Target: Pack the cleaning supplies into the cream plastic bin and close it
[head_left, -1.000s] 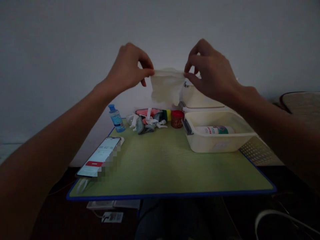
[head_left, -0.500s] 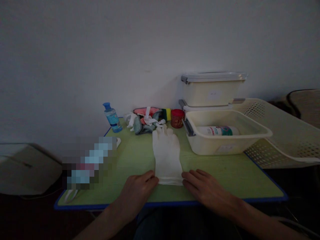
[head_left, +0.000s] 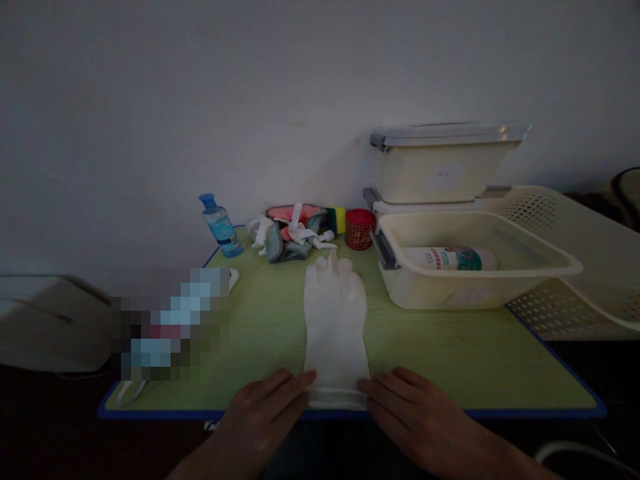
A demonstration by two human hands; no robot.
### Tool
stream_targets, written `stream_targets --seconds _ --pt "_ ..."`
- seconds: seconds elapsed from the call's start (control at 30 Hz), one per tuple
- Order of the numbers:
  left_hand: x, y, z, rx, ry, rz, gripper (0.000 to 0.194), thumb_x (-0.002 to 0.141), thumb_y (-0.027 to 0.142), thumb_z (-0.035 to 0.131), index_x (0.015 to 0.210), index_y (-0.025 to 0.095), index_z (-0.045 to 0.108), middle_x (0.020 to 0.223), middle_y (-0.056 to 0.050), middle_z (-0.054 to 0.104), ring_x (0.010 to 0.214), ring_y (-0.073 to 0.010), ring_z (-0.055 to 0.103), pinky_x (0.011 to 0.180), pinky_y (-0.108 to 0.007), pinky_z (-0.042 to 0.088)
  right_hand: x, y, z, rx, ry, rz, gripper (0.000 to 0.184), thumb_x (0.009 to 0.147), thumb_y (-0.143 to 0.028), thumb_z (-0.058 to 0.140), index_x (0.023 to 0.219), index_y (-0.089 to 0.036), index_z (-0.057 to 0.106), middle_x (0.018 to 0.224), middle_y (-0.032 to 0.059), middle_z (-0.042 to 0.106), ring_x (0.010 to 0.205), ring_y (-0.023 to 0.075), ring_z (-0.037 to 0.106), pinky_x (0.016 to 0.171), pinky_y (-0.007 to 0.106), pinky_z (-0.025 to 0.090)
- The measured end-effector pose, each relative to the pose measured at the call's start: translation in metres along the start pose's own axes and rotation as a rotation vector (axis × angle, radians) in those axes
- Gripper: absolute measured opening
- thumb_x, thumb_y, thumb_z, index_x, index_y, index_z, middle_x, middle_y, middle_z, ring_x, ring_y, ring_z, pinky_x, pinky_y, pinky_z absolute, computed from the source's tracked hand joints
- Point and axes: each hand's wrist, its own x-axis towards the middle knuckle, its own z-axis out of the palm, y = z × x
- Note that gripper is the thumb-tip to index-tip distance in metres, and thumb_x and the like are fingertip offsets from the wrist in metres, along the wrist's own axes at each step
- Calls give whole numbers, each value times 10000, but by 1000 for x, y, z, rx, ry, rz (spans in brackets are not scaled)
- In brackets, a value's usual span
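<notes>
A white glove (head_left: pixel 335 327) lies palm-flat on a green, blue-edged table (head_left: pixel 440 353), its fingers pointing away from the wearer and its cuff at the near edge, a placement that seems meant to bring the opening within easy reach. The left hand (head_left: pixel 263 413) and right hand (head_left: pixel 413 413) flank the cuff, fingers close together and tips on its two sides, apparently to hold it straight and even; with the thumbs hidden, whether they pinch or merely press cannot be told. Just beyond the glove's crumpled fingertips, a heap of cloths (head_left: pixel 287 243) and a yellow-and-green sponge (head_left: pixel 337 220) limit room ahead, beside a red-lidded jar (head_left: pixel 360 230). At right, an open bin (head_left: pixel 465 295) cradling a white bottle (head_left: pixel 450 259) crowds that side, before a lidded box (head_left: pixel 440 175) and a perforated basket (head_left: pixel 565 227). A blue bottle (head_left: pixel 221 228) stands at far left, well apart from both hands
</notes>
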Motion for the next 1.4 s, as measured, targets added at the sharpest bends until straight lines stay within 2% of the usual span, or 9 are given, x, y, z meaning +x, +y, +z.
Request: stream_targets --seconds 0.17,0.37,0.53,0.8,1.0,1.1,1.23,1.33,1.4 --pt "-1 -3 -1 -9 51 7 356 920 151 278 937 142 633 917 -64 701 798 -142 642 662 -227 549 -2 0 3 25 -16 -4 359 925 -119 274 799 -150 609 895 57 667 764 154 566 670 292 412" --pt "-1 -6 -1 -71 32 -8 347 915 139 274 997 134 611 864 -85 697 759 -140 648 634 -226 546 1 -2 -2 40 19 -13 402 929 -122 233 783 -140 607 816 61 664 683 145 561 589 282 408" --pt "1 -23 -4 -120 -26 -70 275 897 131 345 1021 143 591 842 -76 666 740 -140 627 596 -224 522 17 -7 0 49 47 -44 336 913 -111 285 765 -147 584 716 54 638 615 139 537 551 272 373" --pt "-19 -58 -34 -41 -157 -167 316 827 30 389 976 204 606 928 -54 641 832 -132 611 658 -214 517 62 -34 26 137 21 5 113 833 -126 462 783 -137 563 649 10 565 560 145 481 499 280 348" --pt "-41 -67 -44 28 -183 -256 368 779 0 377 912 208 650 925 -52 657 826 -131 628 687 -223 529 90 -59 52 160 -38 -4 56 806 -154 543 753 -137 542 680 7 541 605 148 487 510 280 365" --pt "-46 -66 -46 71 -268 -336 443 746 -35 345 921 216 666 956 -54 668 861 -143 633 721 -243 532 98 -63 54 170 -73 -27 57 813 -194 560 814 -139 546 736 12 549 656 153 502 550 279 395" --pt "-49 -64 -52 88 -401 -412 507 723 -40 330 994 234 659 1021 -44 670 948 -170 622 789 -290 528 97 -46 36 185 -195 -29 90 822 -189 546 905 -155 538 838 21 569 701 153 516 610 282 416" --pt "-44 -64 -60 95 -374 -398 485 766 12 329 1085 232 621 1128 -45 635 1033 -188 592 858 -322 506 98 -18 18 111 -196 77 113 816 -134 516 923 -149 550 873 51 586 776 176 536 683 294 414" --pt "-32 -63 -63 93 -322 -433 398 828 106 347 1108 222 606 1168 -48 613 1068 -195 574 894 -330 488 104 6 10 96 -208 165 110 821 -104 488 893 -146 560 848 51 593 748 160 544 652 274 400"
